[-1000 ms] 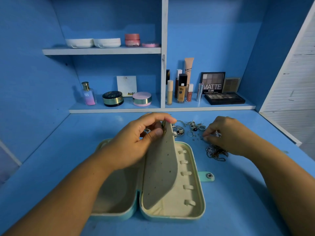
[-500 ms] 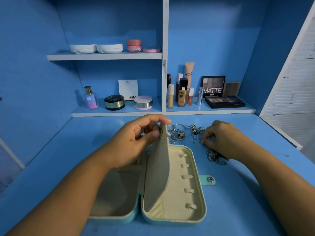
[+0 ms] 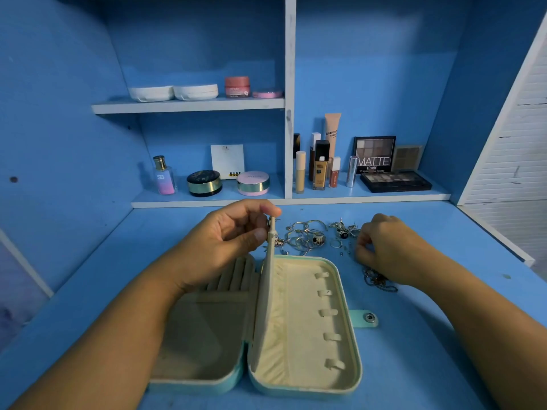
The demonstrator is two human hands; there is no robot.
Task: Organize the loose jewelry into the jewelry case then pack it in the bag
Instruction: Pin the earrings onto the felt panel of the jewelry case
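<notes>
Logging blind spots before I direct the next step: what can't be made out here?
Head view only.
Whether the right hand holds a piece: its curled fingers hide it.
Chain pile: partly under the right wrist.
Middle flap, pinched by the left hand: seen edge-on, faces unreadable.
Jewelry case, left half: forearm covers part.
Studs: too small to identify.
The bag: out of frame.

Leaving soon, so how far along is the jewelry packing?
Done: jewelry case lies open. In hand: left hand holds its divider flap upright; right hand works among the loose jewelry. Left: pieces lie on the desk, case hooks bare, no bag in view.
</notes>
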